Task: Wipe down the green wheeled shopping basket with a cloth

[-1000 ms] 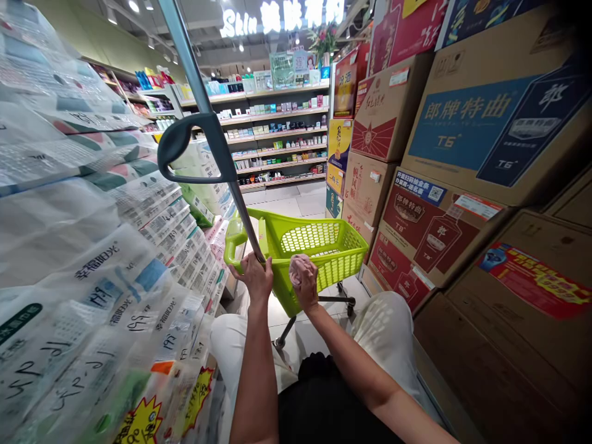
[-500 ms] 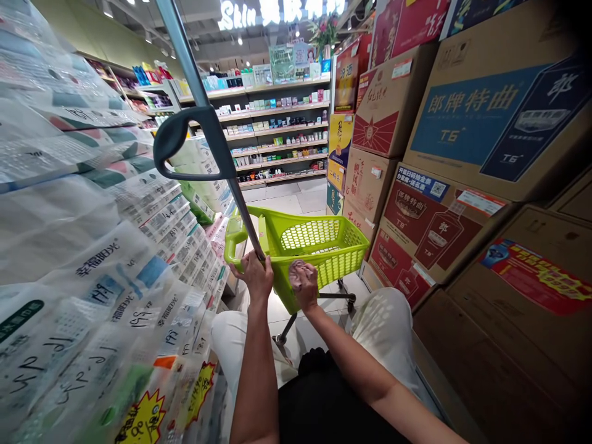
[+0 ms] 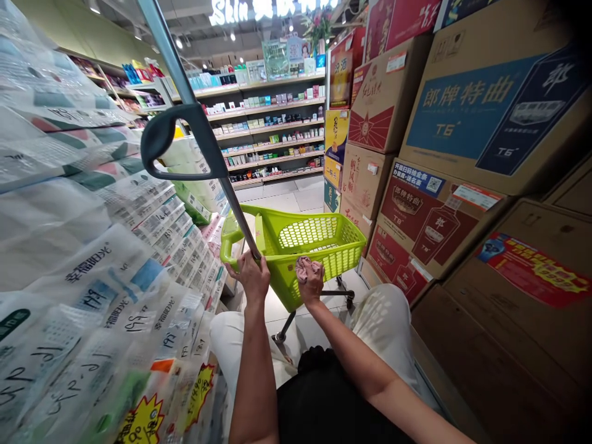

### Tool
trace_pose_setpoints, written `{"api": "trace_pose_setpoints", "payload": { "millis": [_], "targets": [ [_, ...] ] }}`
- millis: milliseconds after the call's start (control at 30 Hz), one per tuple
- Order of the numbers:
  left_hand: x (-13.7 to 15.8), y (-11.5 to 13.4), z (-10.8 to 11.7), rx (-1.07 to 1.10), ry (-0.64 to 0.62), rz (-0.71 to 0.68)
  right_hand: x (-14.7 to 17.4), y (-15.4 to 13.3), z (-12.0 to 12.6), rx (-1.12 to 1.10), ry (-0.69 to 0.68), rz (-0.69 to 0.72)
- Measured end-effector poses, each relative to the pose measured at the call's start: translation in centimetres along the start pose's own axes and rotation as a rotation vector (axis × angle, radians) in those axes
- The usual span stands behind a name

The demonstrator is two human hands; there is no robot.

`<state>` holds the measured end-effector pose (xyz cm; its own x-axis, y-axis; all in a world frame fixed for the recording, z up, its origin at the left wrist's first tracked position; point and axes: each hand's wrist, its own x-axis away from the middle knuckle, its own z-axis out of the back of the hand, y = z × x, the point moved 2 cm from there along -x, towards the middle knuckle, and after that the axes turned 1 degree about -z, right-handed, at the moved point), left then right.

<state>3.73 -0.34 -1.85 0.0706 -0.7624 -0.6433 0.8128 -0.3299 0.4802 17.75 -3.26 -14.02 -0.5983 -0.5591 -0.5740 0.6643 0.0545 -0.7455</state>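
Observation:
A lime-green wheeled shopping basket [image 3: 277, 271] stands in front of my knees, with slotted sides and a grey metal pole [image 3: 240, 216] rising from its near end. The pole carries a dark looped handle [image 3: 185, 142]. My left hand [image 3: 252, 277] is closed on the basket's near rim, at the foot of the pole; some of its fingers are hidden. Bunched in my right hand [image 3: 312, 285] is a pinkish crumpled cloth [image 3: 306, 270], held against the basket's long side just below the rim. The basket's visible inside holds nothing I can make out.
Stacked cardboard cartons [image 3: 462, 117] wall in the right side. On the left, plastic-wrapped paper packs [image 3: 152, 246] with handwritten prices are piled close to my arm. Shelves of small boxes and bottles [image 3: 277, 117] stand across the tiled floor [image 3: 277, 203].
My right hand has moved slightly right and up along the basket's side with the cloth. My left hand keeps its hold on the rim. The whole view has shifted a little.

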Motion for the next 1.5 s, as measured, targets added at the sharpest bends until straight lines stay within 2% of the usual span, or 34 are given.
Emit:
{"api": "trace_pose_setpoints", "payload": {
  "millis": [67,167,233,300,400,467,500,600,667,733,800,867,933,1067,1133,1267,1333,1433,1500],
  "targets": [
    [0.3,0.5,-0.2,0.032,0.043,0.021,0.1,-0.6,-0.2,0.005,0.022,0.013],
    [1.0,1.6,-0.2,0.076,0.205,0.075,0.7,-2.5,-1.0,-0.012,-0.088,0.194],
    [1.3,2.3,-0.3,0.098,0.257,0.040,0.5,-2.4,-1.0,-0.015,-0.136,0.234],
    [1.3,2.9,-0.7,0.129,0.151,-0.087,-0.3,-0.8,-0.4,-0.001,-0.099,0.134],
    [1.0,3.6,-2.1,0.120,-0.113,-0.265,-1.7,2.1,0.5,0.044,0.000,-0.067],
    [0.7,3.8,-3.2,0.051,-0.220,-0.295,-2.0,2.6,0.4,0.063,0.032,-0.119],
    [0.6,3.9,-3.7,0.007,-0.248,-0.292,-1.9,2.3,0.1,0.061,0.025,-0.100],
    [0.4,4.0,-4.5,-0.100,-0.284,-0.282,-1.2,1.2,-0.9,0.030,-0.080,0.089],
    [0.4,3.9,-4.4,-0.125,-0.290,-0.288,-1.2,1.7,-0.8,0.030,-0.119,0.169],
    [0.5,3.6,-4.1,-0.124,-0.304,-0.298,-1.8,3.5,0.0,0.057,-0.055,0.109],
    [0.6,3.5,-3.6,-0.130,-0.327,-0.296,-2.4,5.4,1.1,0.103,0.049,-0.032],
    [0.7,3.6,-3.3,-0.159,-0.357,-0.281,-2.6,6.2,1.5,0.151,0.103,-0.130],
    [0.7,3.7,-3.2,-0.195,-0.378,-0.258,-2.3,5.5,1.0,0.158,0.065,-0.099],
    [0.4,3.5,-3.0,-0.209,-0.399,-0.221,-1.7,4.1,-0.1,0.086,-0.112,0.128],
    [0.1,3.2,-2.7,-0.211,-0.412,-0.214,-2.4,5.4,0.4,0.081,-0.094,0.073],
    [-0.5,3.3,-2.5,-0.248,-0.427,-0.166,-4.3,8.7,2.0,0.132,0.058,-0.188],
    [-0.8,4.0,-3.1,-0.251,-0.455,-0.139,-4.6,8.9,1.8,0.147,0.046,-0.172],
    [-1.3,5.3,-5.1,-0.187,-0.595,-0.096,-4.4,8.7,0.9,0.116,-0.053,-0.020],
    [-1.6,5.9,-6.4,-0.134,-0.671,-0.054,-4.7,9.3,0.8,0.087,-0.044,-0.004]
  ]
}}
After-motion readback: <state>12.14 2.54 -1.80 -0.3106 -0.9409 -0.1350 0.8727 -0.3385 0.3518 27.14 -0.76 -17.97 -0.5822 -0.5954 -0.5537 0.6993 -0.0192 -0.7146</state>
